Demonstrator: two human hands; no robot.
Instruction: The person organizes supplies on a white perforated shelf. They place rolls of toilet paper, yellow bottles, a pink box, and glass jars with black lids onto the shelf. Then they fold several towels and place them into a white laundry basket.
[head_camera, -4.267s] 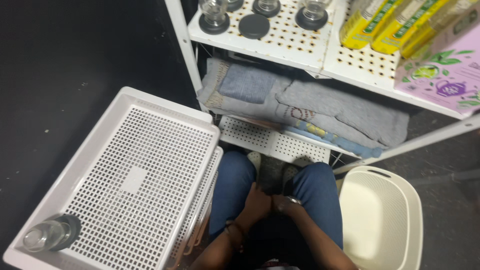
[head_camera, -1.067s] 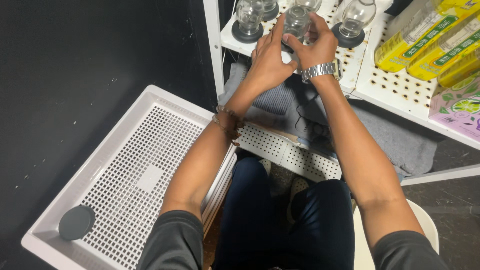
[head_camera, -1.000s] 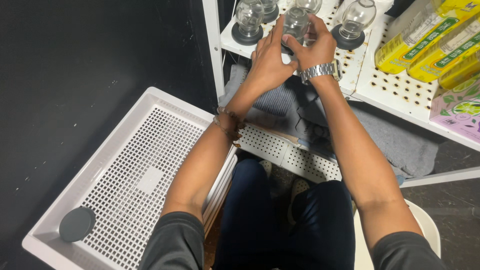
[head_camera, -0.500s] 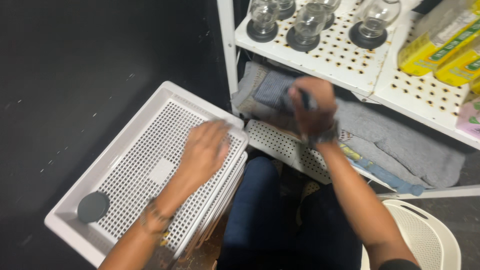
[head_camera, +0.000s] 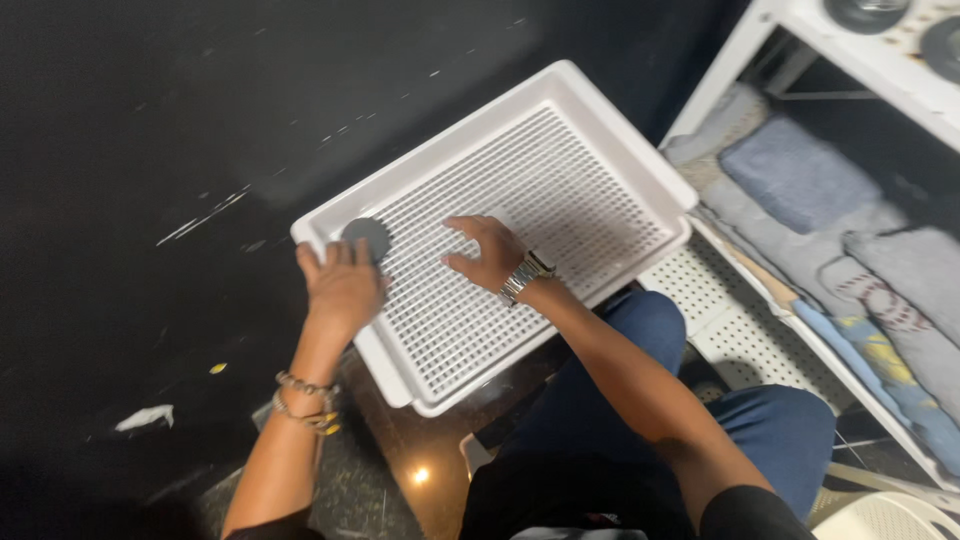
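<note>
One dark round lid (head_camera: 366, 236) sits in the near-left corner of the white perforated tray (head_camera: 610, 130), and its lower edge is hidden behind the fingers of the left hand (head_camera: 342, 287), so whether it is a cap alone or the top of a jar I cannot tell. That left hand is curled loosely over the tray's corner rim, fingertips touching or just short of the lid; whether it actually grips anything is not clear from here. The right hand (head_camera: 489, 254), one wristwatch (head_camera: 526, 277) on it, lies open and spread, fingers pressed flat on the tray's grid just to the right of the lid, holding nothing. Two beaded bracelets (head_camera: 305, 400) ring the left wrist. The tray rests across the person's knees, blue jeans (head_camera: 760, 430) showing beneath. To the right, a white shelf rack (head_camera: 740, 45) is cut off by the frame's edge; folded grey and blue cloths (head_camera: 800, 180) lie stacked inside, their number hard to count. A scrap of white paper (head_camera: 143, 416) lies on the dark floor (head_camera: 150, 130).
</note>
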